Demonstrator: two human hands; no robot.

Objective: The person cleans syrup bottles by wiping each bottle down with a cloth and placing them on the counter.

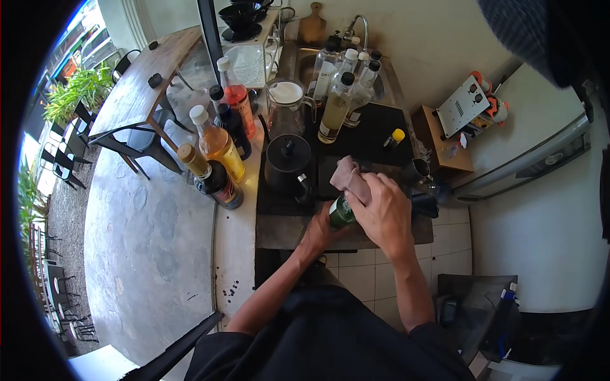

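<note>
Low over the front of the dark counter, my left hand [321,230] is closed around a green glass bottle [341,214], which is tilted. My right hand [385,213] grips a pinkish-grey cloth [350,179] against the bottle's upper part. Cloth and fingers hide the bottle's neck and top. Just left of my hands stands a black lidded canister [288,165]. Beyond them, a small yellow-capped bottle [394,138] is on the black mat [372,145].
Along the left ledge stand several syrup bottles [220,146]. A glass pitcher [286,113] and several clear bottles [337,111] are near the sink [307,61]. A dark metal jug [415,170] stands right of my hands. A sealing machine [462,106] sits on a wooden stand.
</note>
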